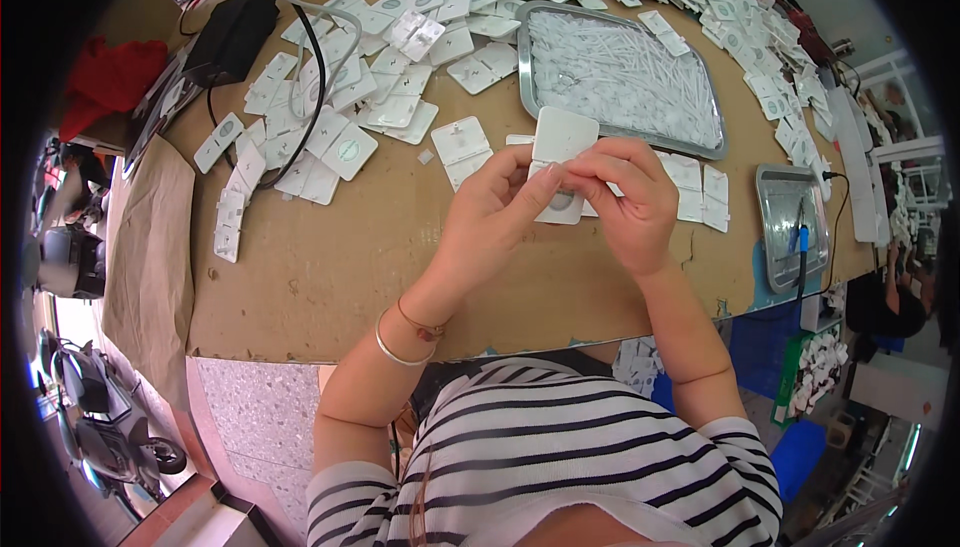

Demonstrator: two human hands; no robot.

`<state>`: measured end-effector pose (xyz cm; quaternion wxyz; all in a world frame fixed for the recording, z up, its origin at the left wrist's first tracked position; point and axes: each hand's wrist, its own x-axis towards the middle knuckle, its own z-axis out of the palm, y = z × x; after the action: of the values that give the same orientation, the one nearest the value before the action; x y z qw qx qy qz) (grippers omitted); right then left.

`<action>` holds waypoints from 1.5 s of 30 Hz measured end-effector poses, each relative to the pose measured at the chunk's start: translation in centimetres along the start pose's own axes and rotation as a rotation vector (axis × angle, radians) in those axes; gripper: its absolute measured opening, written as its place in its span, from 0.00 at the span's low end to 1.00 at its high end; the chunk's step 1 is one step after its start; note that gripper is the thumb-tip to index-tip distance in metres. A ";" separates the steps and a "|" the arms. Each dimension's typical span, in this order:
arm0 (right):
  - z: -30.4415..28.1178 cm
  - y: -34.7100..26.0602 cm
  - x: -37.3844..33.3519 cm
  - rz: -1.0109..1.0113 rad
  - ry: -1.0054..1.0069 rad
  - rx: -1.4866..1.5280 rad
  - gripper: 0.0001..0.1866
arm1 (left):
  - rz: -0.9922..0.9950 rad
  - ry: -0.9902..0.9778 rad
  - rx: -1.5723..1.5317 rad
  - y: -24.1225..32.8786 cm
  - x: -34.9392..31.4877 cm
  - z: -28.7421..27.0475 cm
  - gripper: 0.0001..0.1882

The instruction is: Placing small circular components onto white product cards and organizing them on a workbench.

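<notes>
Over the table's near middle, my left hand (492,215) is closed around the edge of a white hinged plastic panel (566,135), its thumb lying across the fold. The upper half is blank with rounded corners; the lower half, partly covered by fingers, bears a grey circle. My right hand (637,209) is pinched against the panel's middle, and its fingertips hide whatever is between them. Beneath and beside the hands lie more white hinged panels, one to the left (462,147) and some to the right (690,187).
A metal tray (524,59) of small white plastic pieces stands behind my hands. Heaps of white panels (400,87) spread along the left and far side. At the right, a smaller tray (785,237) sits by a blue-handled tool (803,239). Cables (322,77) and a black box (232,39) lie left.
</notes>
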<state>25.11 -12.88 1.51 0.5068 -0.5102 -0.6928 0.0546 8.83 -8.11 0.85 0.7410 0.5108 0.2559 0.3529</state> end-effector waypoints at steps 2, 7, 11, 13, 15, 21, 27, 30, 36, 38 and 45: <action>0.2 -0.2 -0.1 0.020 0.003 -0.001 0.08 | 0.024 -0.002 0.013 -0.1 0.0 0.0 0.17; 0.7 -0.4 -0.1 -0.055 0.117 -0.040 0.07 | 0.106 0.014 0.007 -0.1 -0.1 0.3 0.16; 1.1 -0.3 -0.3 -0.046 0.075 -0.057 0.10 | 0.065 0.069 0.004 -0.1 -0.2 0.4 0.16; 1.7 -0.4 -0.8 0.156 0.150 0.142 0.11 | 0.062 0.093 0.000 0.0 -0.3 0.5 0.16; 1.7 -0.1 -0.6 0.284 0.189 0.363 0.11 | -0.015 0.112 -0.065 0.5 -0.4 0.6 0.16; 0.9 0.5 -1.2 0.295 0.090 0.363 0.10 | 0.022 0.168 -0.141 -0.2 -0.1 0.0 0.16; 0.5 0.5 -1.2 0.328 0.027 0.342 0.07 | 0.121 0.189 -0.083 -0.1 -0.1 0.8 0.14; 0.6 0.5 -1.0 0.353 0.030 0.364 0.07 | 0.098 0.150 -0.026 -0.1 -0.2 0.4 0.13; 0.8 0.5 -1.2 0.472 0.032 0.574 0.07 | 0.088 0.145 0.007 0.1 -0.2 0.1 0.13; 0.7 0.5 -1.2 0.498 0.006 0.594 0.06 | 0.105 0.145 0.009 0.0 -0.2 0.3 0.13; 0.9 -0.4 -1.0 0.648 0.070 0.733 0.07 | 0.034 0.160 -0.021 0.3 -0.2 0.0 0.13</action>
<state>24.13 -13.41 0.70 0.6331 -0.4890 -0.4160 0.4325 8.69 -8.18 1.13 0.7175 0.4773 0.3017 0.4078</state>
